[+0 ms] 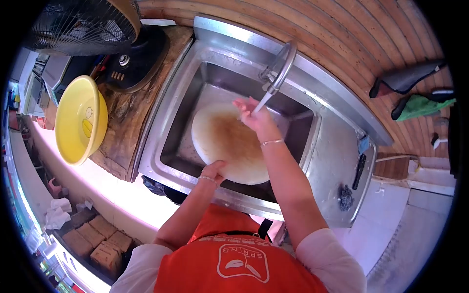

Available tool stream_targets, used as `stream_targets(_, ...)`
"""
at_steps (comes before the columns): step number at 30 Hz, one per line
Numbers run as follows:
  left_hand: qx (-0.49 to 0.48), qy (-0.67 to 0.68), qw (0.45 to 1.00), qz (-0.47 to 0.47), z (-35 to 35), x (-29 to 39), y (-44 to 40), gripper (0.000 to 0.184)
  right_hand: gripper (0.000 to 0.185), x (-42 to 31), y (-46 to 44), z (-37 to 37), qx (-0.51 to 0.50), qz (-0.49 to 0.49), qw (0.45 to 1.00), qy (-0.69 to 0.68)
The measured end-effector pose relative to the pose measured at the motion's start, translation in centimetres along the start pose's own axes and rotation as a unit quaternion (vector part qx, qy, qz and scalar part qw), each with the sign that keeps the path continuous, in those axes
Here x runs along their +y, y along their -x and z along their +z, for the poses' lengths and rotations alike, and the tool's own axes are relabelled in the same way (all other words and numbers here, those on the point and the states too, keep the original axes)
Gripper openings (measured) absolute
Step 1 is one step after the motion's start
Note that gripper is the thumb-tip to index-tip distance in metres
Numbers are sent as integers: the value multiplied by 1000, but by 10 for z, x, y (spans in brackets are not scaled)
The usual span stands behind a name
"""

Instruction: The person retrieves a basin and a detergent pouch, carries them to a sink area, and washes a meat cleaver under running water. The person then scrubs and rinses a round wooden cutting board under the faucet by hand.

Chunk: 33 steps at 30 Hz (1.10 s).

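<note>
A round white cutting board [227, 146] with a brown stain across its middle leans tilted in the steel sink [170, 108]. My left hand [213, 171] grips the board's near left edge, thumb on top and the other fingers mostly hidden. Under the curved faucet [286, 66], my right hand [255, 116] is held over the upper right of the board, its fingers apart and nothing visible in them. Water runs from the spout down to this hand. Whether the right hand touches the board I cannot tell.
A steel drainboard [332, 151] on the right bears a scouring pad [346, 198] and a black-handled tool [359, 172]. Left of the sink, a yellow basin [100, 119] and a fan [129, 61] stand on a wooden counter [119, 139]. Cloths [422, 107] hang at the right.
</note>
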<state>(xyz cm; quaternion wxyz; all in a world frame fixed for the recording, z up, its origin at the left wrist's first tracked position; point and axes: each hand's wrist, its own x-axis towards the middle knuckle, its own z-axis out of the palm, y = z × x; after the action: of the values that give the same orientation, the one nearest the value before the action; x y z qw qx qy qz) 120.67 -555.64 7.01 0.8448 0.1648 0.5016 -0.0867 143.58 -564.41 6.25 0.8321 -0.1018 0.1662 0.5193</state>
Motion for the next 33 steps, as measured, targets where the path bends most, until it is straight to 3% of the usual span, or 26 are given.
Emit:
stream_targets(2, -15, -3, 1000, 16, -1, 2, 0, 25, 41, 33, 9, 29, 114, -129, 952, 254)
stream_targets(3, -11, -9, 1000, 10, -2, 3, 0, 25, 43, 55, 14, 37, 169, -190, 893, 372)
stream_targets(4, -7, -18, 1000, 6, -3, 4, -1, 26, 45, 71, 12, 15, 126, -208, 800, 548)
stream_targets(5, -3, -28, 1000, 1, -4, 5, -1, 26, 47, 86, 11, -8, 81, -218, 674, 701)
stream_targets(7, -4, -27, 1000, 7, 0, 8, 6, 28, 50, 106, 15, -16, 104, -76, 346, 929)
stream_targets(10, -12, -12, 1000, 16, -5, 13, 12, 31, 48, 77, 24, -29, 142, -63, 528, 835)
stream_targets(12, -18, -10, 1000, 24, -11, 17, 11, 32, 48, 32, 43, -56, 210, 30, 449, 868)
stream_targets(13, -2, -17, 999, 49, -1, 23, 25, 32, 51, 38, 51, -25, 413, 125, 335, 838)
stream_targets(15, -3, -45, 996, 73, -5, 31, 29, 31, 55, 18, 58, -47, 523, 48, 202, 827)
stream_targets(16, -3, -57, 995, 82, 2, 34, 40, 30, 56, 2, 63, -57, 435, -116, 193, 872)
stream_targets(17, 39, -78, 993, 85, 10, 35, 53, 26, 58, -12, 59, -64, 408, -240, 227, 851)
stream_targets(18, 39, -83, 991, 95, 7, 33, 53, 26, 62, -16, 56, -14, 372, -361, 257, 815)
stream_targets(20, 42, -101, 987, 117, -9, 26, 57, 25, 67, -21, 48, 42, 331, -383, 164, 847)
stream_targets(23, 34, -93, 984, 146, -1, 27, 91, 27, 51, -47, 27, 41, 322, -303, 47, 896)
stream_targets(26, 31, -111, 983, 142, -12, 29, 106, 33, 35, -64, 16, 35, 293, -267, 18, 918)
stream_targets(27, 37, -112, 982, 146, -11, 28, 115, 34, 22, -65, 17, 35, 275, -311, -32, 909)
stream_targets(30, 48, -131, 979, 147, -10, 25, 136, 34, 35, -73, 19, 42, 278, -268, 24, 922)
stream_targets(31, 37, -131, 981, 141, -11, 24, 139, 33, 21, -73, 21, 42, 284, -324, 39, 902)
stream_targets(33, 11, -127, 982, 140, -14, 24, 138, 32, 13, -78, 19, 47, 265, -247, 5, 932)
